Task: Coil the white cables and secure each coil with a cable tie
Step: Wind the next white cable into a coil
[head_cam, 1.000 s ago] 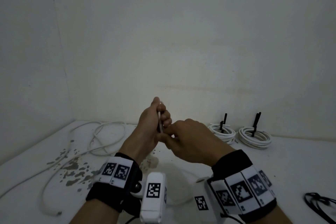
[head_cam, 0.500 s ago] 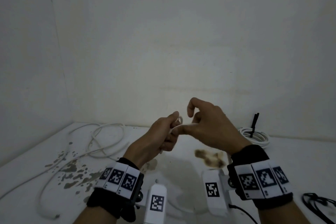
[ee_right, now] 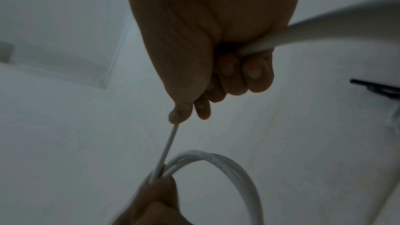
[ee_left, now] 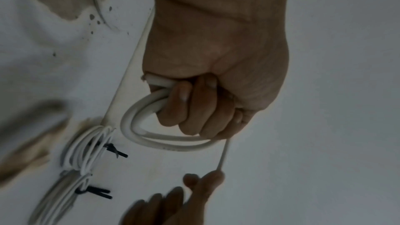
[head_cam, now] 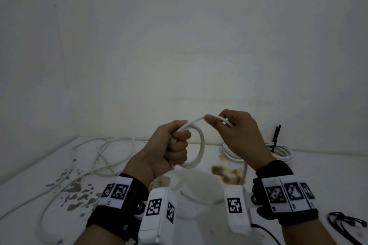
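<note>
Coil of thick white round cable sits in the left hand, fingers curled tight round its top, loop hanging below the fist, above the stained white desk. Thin white strand, probably the cable tie, though blur hides its head, runs from that fist up and right to the right hand, pinched between thumb and forefinger. Its long axis lies hand to hand; right hand is nearer the free end. Two tied white coils with black ties rest behind; loose white cable lies left. No containers visible.
</note>
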`<state>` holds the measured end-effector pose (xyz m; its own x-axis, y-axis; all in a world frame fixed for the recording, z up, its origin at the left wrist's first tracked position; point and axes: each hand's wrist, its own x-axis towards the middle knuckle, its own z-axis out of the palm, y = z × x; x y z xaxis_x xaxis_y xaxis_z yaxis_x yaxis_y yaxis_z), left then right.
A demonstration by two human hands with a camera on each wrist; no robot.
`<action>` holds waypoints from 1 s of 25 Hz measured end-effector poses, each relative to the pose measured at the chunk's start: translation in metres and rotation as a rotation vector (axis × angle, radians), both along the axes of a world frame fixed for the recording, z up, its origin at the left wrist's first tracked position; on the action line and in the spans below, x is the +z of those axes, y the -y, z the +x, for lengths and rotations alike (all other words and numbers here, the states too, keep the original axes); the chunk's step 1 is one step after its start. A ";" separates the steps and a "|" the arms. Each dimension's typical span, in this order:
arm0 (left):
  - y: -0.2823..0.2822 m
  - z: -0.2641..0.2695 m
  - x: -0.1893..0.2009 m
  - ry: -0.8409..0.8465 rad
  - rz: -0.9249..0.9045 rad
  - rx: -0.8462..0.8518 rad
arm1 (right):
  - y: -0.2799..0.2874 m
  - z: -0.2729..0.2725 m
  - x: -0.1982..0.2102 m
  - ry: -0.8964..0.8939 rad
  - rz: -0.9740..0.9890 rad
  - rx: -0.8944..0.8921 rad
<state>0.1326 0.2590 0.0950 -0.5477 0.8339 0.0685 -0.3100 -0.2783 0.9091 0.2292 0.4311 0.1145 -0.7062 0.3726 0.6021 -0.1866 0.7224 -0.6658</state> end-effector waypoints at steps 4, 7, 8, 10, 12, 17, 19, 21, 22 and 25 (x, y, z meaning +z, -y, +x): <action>0.007 -0.003 0.004 0.023 0.073 -0.034 | 0.003 -0.001 -0.002 0.014 -0.463 0.215; 0.008 -0.002 0.002 0.050 0.052 -0.085 | 0.005 -0.003 -0.005 -0.031 -0.497 0.163; 0.007 -0.002 0.002 0.063 0.042 -0.100 | 0.004 -0.004 -0.007 -0.047 -0.505 0.137; 0.006 -0.003 0.003 0.082 0.006 -0.131 | 0.000 -0.004 -0.009 -0.074 -0.520 0.099; 0.003 -0.002 0.003 0.082 -0.024 -0.143 | -0.004 -0.003 -0.010 -0.112 -0.527 0.084; 0.002 -0.008 0.000 0.088 0.025 -0.170 | -0.003 -0.004 -0.009 -0.107 -0.535 0.070; 0.010 -0.018 0.000 0.138 0.153 -0.233 | -0.005 -0.001 -0.006 -0.015 -0.522 0.146; 0.020 -0.025 0.002 0.216 0.317 -0.199 | -0.009 0.003 -0.005 0.108 -0.508 0.245; 0.023 -0.028 0.004 0.249 0.374 -0.122 | -0.011 0.004 -0.005 0.162 -0.520 0.287; 0.027 -0.031 0.005 0.336 0.472 0.144 | -0.011 0.004 -0.012 0.304 -0.604 0.416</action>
